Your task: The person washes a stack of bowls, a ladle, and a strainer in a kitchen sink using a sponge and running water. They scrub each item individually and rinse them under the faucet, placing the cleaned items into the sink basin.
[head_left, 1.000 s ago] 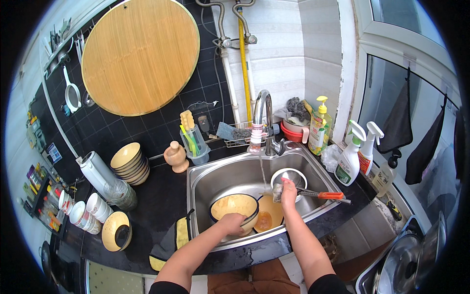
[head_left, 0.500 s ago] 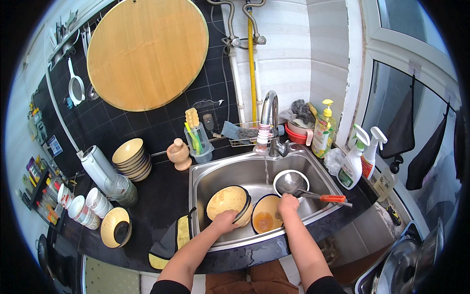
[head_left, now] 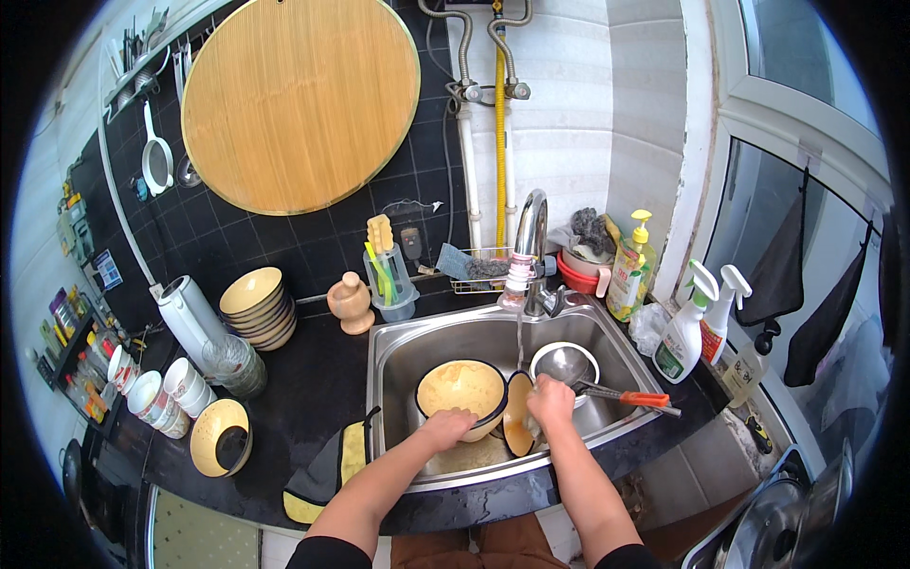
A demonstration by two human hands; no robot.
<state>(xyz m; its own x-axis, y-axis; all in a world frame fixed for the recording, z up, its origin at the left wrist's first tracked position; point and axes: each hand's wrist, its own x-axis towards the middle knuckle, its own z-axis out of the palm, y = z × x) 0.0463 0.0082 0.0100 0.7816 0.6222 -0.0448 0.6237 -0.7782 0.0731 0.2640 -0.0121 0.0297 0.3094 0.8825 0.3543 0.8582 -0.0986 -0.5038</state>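
Note:
In the steel sink [head_left: 393, 356] stands a cream-yellow bowl [head_left: 462, 387] with a dark rim, food residue smeared inside. My left hand [head_left: 448, 430] is closed on its near rim, fingers hooked over the edge. A second yellow bowl [head_left: 518, 414], tipped steeply on its side, is held by my right hand [head_left: 550, 402], closed on its right edge. Water runs from the chrome faucet [head_left: 536, 228] just behind that bowl. Right of my right hand are a white-rimmed bowl [head_left: 595, 368], a metal ladle [head_left: 563, 364] and an orange-handled utensil [head_left: 645, 399].
Stacked bowls [head_left: 258, 313], a wooden mortar [head_left: 351, 305], paper cups [head_left: 188, 384] and another bowl [head_left: 210, 436] stand on the dark counter. A grey-yellow cloth [head_left: 349, 455] lies left of the sink. Spray bottles [head_left: 681, 332] and a pump bottle [head_left: 629, 270] line the right side.
My right hand has tipped its bowl from upright onto its side, and the orange-brown liquid in it has gone. The left bowl has shifted slightly right with my left hand at its rim.

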